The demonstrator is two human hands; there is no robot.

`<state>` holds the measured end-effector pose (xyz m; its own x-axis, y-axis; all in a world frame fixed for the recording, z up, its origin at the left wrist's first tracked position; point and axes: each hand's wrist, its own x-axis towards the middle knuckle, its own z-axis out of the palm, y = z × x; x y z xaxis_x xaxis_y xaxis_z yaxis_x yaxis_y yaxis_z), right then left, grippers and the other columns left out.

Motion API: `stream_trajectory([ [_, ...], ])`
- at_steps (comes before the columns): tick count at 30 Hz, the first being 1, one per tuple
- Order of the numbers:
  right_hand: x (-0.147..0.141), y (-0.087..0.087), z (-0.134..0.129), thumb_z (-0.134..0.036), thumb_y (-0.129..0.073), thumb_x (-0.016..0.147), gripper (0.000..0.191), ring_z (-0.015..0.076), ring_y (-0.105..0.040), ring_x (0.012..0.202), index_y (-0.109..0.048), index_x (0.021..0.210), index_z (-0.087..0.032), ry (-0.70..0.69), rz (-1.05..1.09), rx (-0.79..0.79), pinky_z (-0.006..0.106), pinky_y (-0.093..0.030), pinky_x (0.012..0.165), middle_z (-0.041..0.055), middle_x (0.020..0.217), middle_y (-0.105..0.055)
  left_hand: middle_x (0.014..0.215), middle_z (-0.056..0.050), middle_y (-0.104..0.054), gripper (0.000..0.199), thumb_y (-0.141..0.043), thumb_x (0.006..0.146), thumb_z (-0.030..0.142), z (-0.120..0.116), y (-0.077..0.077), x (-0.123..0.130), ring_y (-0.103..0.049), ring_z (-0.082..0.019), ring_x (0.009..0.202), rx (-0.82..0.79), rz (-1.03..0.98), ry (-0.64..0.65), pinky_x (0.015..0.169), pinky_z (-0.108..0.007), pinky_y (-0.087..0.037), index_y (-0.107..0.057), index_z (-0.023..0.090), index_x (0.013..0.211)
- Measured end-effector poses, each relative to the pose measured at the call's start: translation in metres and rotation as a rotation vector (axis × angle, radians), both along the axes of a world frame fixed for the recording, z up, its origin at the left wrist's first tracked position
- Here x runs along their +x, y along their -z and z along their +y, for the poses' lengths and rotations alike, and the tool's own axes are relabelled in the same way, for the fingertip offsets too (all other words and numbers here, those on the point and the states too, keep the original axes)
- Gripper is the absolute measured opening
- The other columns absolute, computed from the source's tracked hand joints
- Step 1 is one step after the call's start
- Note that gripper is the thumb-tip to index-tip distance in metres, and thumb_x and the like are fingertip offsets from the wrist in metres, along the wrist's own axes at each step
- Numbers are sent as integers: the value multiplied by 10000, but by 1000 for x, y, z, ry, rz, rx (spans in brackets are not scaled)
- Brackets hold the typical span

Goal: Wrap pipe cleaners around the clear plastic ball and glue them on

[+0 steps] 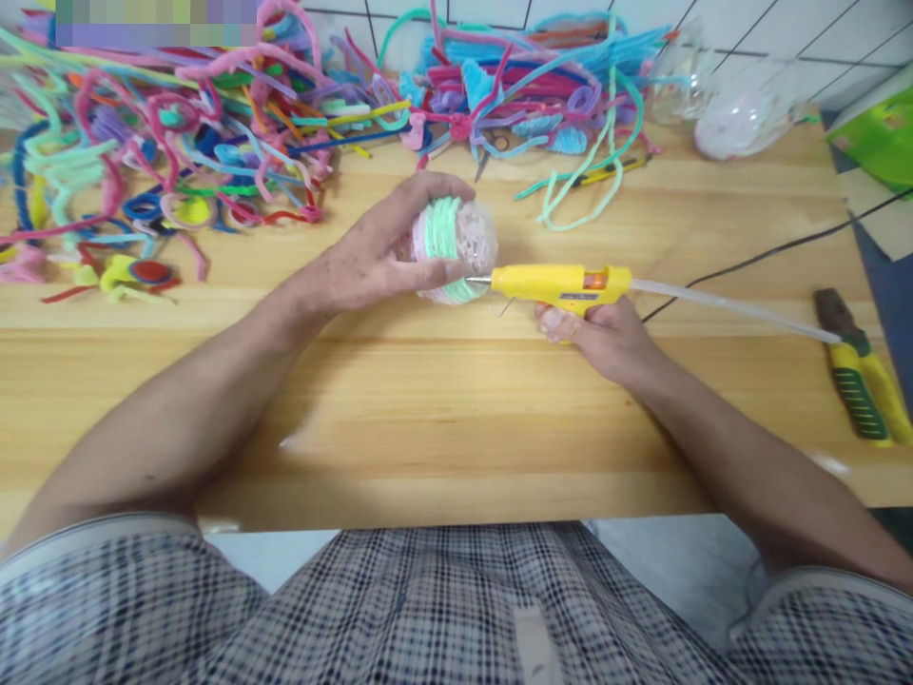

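Note:
My left hand [399,243] is closed around a clear ball [479,233] partly wrapped in mint-green and pink pipe cleaners [443,228]. Its thumb lies along the near side of the wrapping. My right hand [603,333] grips a yellow hot glue gun [542,283] by the handle, with the metal nozzle pointing left at the ball. The nozzle tip is at the thumb and the green wrapping; whether it touches, I cannot tell. A long translucent glue stick [728,309] sticks out of the gun's back end.
Tangled colourful pipe cleaners [171,143] cover the back left, with a bundle [534,76] at the back middle. Scissors [492,147] lie by it. Clear balls [742,109] stand at the back right. Pliers [860,376] lie at the right edge; a black cord [777,249] crosses there.

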<state>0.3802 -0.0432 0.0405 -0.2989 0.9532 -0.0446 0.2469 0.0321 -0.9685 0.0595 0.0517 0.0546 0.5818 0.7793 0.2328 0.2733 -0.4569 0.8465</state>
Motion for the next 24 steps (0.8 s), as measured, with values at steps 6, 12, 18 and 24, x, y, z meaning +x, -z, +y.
stream_trajectory([
  [6,3,1,-2,-715,-874,872,458,193,-601,733,-760,899,-272,27,-37,-24,365,-535,690,10,820,-711,1374,-53,-751,831,-912,783,823,-1,-3,0,-621,-443,1390,-12,5,15,1095,-624,-554,-676,390,1452],
  [12,6,6,-2,-745,-842,883,474,195,-611,733,-764,882,-277,22,-42,-14,374,-556,706,8,805,-703,1385,-33,-746,901,-951,741,810,3,0,0,-593,-456,1361,-29,-20,24,1137,-678,-504,-672,367,1474],
  [18,5,5,-1,-716,-867,869,452,210,-625,755,-756,887,-279,10,-41,-22,376,-555,687,14,804,-705,1353,-24,-751,876,-912,759,816,2,2,-1,-635,-402,1262,14,10,24,1042,-622,-572,-658,420,1499],
  [24,6,2,-3,-647,-894,881,403,208,-656,761,-760,898,-267,19,-43,-19,372,-575,686,17,808,-709,1505,-13,-694,868,-916,772,794,4,0,-1,-617,-370,1230,18,32,27,1031,-579,-564,-662,387,1495],
])
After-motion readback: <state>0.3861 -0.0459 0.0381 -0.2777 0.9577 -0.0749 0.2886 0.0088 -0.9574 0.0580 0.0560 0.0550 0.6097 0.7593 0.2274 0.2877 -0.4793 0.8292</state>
